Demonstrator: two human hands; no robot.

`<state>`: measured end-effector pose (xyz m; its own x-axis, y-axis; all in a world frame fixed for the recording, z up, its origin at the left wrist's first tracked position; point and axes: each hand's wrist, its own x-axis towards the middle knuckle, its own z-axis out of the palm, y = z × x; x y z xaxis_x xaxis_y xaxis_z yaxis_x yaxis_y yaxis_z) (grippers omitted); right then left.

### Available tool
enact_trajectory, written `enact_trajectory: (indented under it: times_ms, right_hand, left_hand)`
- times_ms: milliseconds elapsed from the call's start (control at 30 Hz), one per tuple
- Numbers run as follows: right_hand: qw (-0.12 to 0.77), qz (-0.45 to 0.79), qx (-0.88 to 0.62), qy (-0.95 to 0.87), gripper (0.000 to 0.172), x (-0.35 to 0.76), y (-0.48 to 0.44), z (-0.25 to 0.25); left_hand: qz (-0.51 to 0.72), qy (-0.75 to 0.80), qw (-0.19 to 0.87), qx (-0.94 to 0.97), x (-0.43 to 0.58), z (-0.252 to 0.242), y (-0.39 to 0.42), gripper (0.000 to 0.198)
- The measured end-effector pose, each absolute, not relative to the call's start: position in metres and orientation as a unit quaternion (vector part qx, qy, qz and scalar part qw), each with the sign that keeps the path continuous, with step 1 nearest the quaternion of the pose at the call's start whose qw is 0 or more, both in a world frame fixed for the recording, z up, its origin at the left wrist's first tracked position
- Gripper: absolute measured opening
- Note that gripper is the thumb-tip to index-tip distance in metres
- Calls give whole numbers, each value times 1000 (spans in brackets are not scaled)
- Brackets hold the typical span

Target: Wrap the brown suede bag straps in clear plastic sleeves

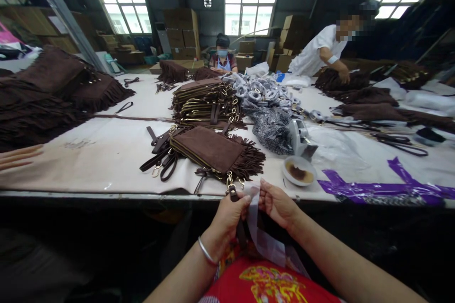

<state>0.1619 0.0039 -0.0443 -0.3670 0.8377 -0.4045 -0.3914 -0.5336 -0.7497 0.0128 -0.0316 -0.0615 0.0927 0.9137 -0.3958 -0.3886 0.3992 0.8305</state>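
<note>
My left hand [229, 215] is curled almost closed. It holds a dark brown strap [241, 234], with my thumb bent over it. The strap is just past the front edge of the table [81, 170], near my tummy. One bit pokes up above my fist, next to a gold clip [230, 180], and the rest hangs down below. My thumb also touches a thin, see-through strip [253, 213]. My right hand [279, 203] has its fingers bent in, with only a narrow gap, and it pinches the edge of that strip near the top. The strip hangs down between my arms and bends over my red top [256, 279].

Right in front of my hands is a flat brown bag [211, 149] with a fringe. Behind it is a big pile of bags [201, 99]. A white bowl [299, 171] with brown stuff inside sits near my right hand, not touching it.
</note>
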Motion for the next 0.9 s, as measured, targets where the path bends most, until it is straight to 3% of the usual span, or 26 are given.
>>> enact_trajectory:
  times_ms: [400,567,667,900]
  right_hand:
    - [367,556,-539,-516,34,171,8,-38]
    - [318,522,-534,-584,31,178,-4,-34]
    - [300,522,-535,-593,30,177,-11,-33]
    - [304,519,-531,-597,28,172,-20,-31]
  left_hand:
    - [423,520,665,329,3,-50,-44,44]
    - [369,481,714,351,-26,-24,-53,34]
    - [428,441,723,317,-33,-10,-41,32]
    - [566,454,623,292,-9,-8,-15,35]
